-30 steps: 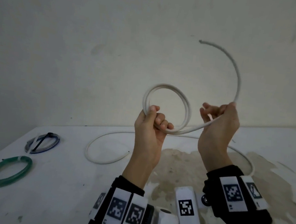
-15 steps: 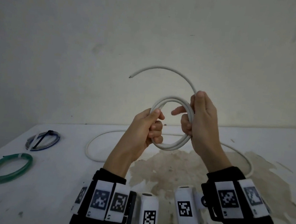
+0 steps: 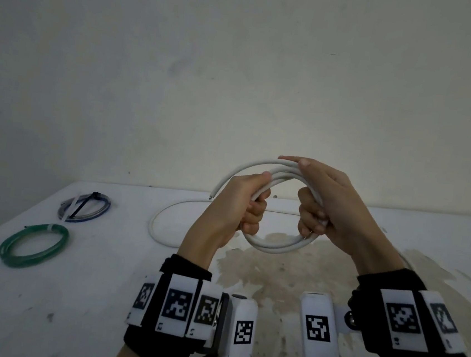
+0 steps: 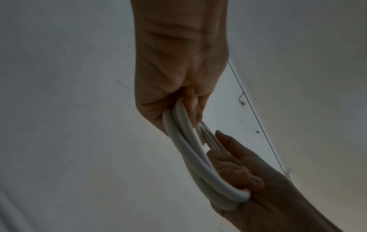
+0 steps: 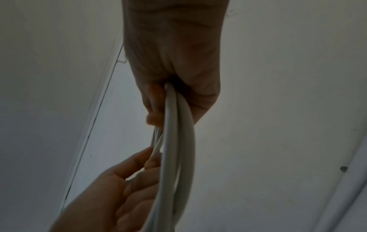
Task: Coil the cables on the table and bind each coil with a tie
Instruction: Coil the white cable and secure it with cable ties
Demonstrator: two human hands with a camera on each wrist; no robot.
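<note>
A: Where is the white cable (image 3: 272, 247)?

B: Its coil is held up in the air above the table (image 3: 77, 292), nearer the wall than the brown stain (image 3: 276, 272). The left hand (image 3: 235, 207) grips the coil's left side with fingers curled round the strands; the right hand (image 3: 322, 208) grips the right side, its forefinger laid straight along the top. The hands are apart, with the coil's opening between them.

A: Any loose ends?

B: One cut end (image 3: 212, 196) juts out left of the left hand, clear of the table. More of the same cable lies in a curve (image 3: 154, 225) on the table, left of the stain.

A: How much room is there?

B: The table's far edge meets the wall just behind the coil. Bare tabletop spreads left of the stain, out to the two coils near the left edge.

A: Count them.

B: Three coils. A green one (image 3: 34, 244) with a pale tie, a blue-and-grey one (image 3: 84, 210) with a black tie beyond it, and the white one in the hands. The wrist views show about three white strands per fist (image 4: 178, 119) (image 5: 174, 102).
</note>
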